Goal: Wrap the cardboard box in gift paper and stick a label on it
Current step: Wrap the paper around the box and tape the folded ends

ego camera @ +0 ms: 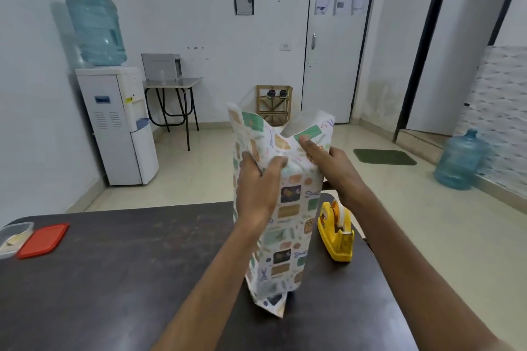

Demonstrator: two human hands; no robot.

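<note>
On dark table (114,279): both hands' grip clamped on upright wrapped box (285,208); yellow tape dispenser (336,234) just right.

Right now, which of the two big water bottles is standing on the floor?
The bottle at the right, beside the patterned wall, stands upright on the floor. The other bottle sits upside down on the white dispenser.

Both hands, left hand (258,182) and right hand (332,164), fold gift paper (285,225) over the upright box's top end.

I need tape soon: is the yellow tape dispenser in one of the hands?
No, the tape dispenser stands on the table; both hands grip the wrapped box.
</note>
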